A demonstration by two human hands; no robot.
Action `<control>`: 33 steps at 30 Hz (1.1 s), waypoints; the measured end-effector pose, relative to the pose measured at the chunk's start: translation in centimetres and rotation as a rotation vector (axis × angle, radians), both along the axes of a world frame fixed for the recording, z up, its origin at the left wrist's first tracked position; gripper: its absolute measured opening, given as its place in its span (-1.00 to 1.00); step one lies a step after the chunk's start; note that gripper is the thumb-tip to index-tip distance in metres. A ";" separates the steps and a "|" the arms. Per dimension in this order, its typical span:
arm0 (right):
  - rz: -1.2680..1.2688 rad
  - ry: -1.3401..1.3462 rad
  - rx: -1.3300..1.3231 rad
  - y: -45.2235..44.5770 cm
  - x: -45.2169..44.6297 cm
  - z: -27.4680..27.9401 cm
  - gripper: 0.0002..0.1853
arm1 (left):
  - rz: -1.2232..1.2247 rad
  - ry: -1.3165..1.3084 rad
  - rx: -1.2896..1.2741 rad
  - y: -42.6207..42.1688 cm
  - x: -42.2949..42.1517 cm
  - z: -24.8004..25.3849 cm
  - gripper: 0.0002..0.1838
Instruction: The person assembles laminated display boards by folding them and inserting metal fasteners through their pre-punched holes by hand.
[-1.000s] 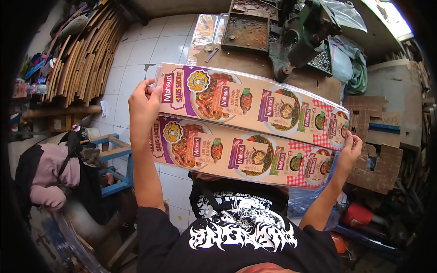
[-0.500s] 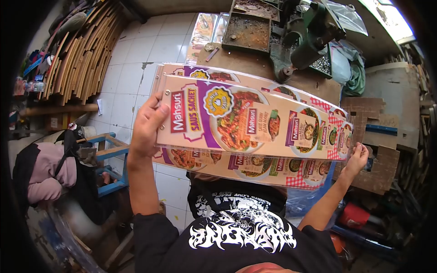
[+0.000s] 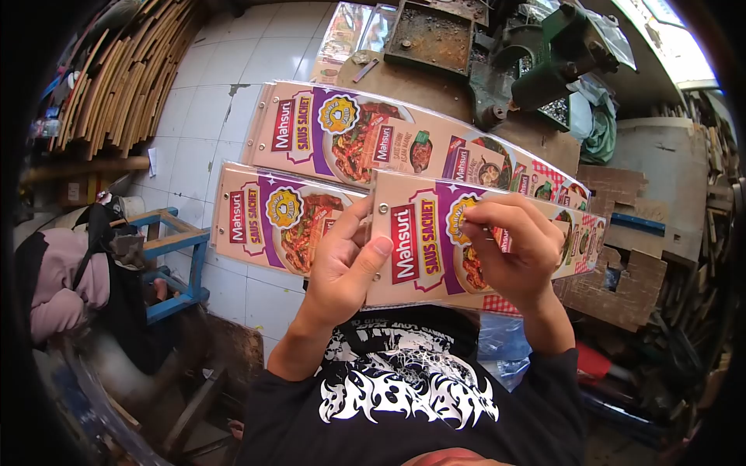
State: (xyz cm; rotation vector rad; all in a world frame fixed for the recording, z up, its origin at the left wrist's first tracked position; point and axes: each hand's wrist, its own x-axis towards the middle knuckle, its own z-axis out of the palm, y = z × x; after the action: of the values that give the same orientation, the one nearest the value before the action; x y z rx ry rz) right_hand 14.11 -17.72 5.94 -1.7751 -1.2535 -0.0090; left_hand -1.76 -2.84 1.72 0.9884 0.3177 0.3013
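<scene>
A long glossy printed sign with "Mahsuri Saus Sachet" and food pictures lies nearest my body, metal eyelets along its left end. My left hand grips that left end, thumb on top beside the eyelets. Over the sign's yellow badge, my right hand is closed in a pinch; whatever is between its fingertips is too small to make out. Another matching sign lies partly beneath, to the left. Farther away, a stack of the same signs rests on the worktable.
A green metal press stands at the back right, next to a dark tray of small metal bits. Cardboard pieces are on the right. On the left are a blue-framed stool and stacked wooden strips.
The sign held at both ends has come down and shifted right across the others. My right hand has left its far end and moved in over its face; my left hand still grips the left end.
</scene>
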 end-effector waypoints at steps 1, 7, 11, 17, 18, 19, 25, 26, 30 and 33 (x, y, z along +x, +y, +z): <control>0.060 -0.003 0.000 0.8 -0.2 0.1 -0.77 | 0.005 0.000 -0.006 -0.1 0.1 -0.1 -0.43; 0.182 -0.122 -0.015 3.5 0.1 -0.3 -0.71 | -0.077 -0.084 -0.019 0.1 0.3 -0.9 -0.36; 0.202 -0.166 -0.009 3.7 0.3 -0.3 -0.70 | -0.117 -0.154 -0.012 0.3 0.3 -1.3 -0.34; 0.219 -0.242 0.018 3.7 0.5 -0.2 -0.69 | -0.145 -0.180 -0.005 0.0 0.2 -1.3 -0.29; 0.230 -0.256 0.018 3.7 0.5 -0.2 -0.71 | -0.132 -0.183 -0.005 -0.2 0.2 -1.4 -0.28; 0.241 -0.271 0.018 3.7 0.6 -0.1 -0.72 | -0.119 -0.187 -0.004 -0.3 0.2 -1.4 -0.27; 0.254 -0.300 0.046 3.6 0.6 -0.4 -0.70 | -0.120 -0.198 -0.013 -0.6 0.0 -1.3 -0.26; 0.256 -0.301 0.047 3.6 0.5 -0.5 -0.70 | -0.118 -0.199 -0.013 -0.5 0.0 -1.2 -0.26; 0.248 -0.288 0.062 3.6 0.5 -0.5 -0.68 | -0.117 -0.219 -0.016 -0.6 0.1 -1.1 -0.27; 0.257 -0.302 0.058 3.6 0.5 -0.4 -0.65 | -0.113 -0.220 -0.015 -0.7 0.0 -1.1 -0.27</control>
State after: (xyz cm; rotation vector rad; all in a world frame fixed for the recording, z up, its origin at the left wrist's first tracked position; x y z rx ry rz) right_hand 14.62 -14.11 5.57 -1.5915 -1.6753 -0.1702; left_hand -1.75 -3.53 0.58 0.9449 0.0640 0.3014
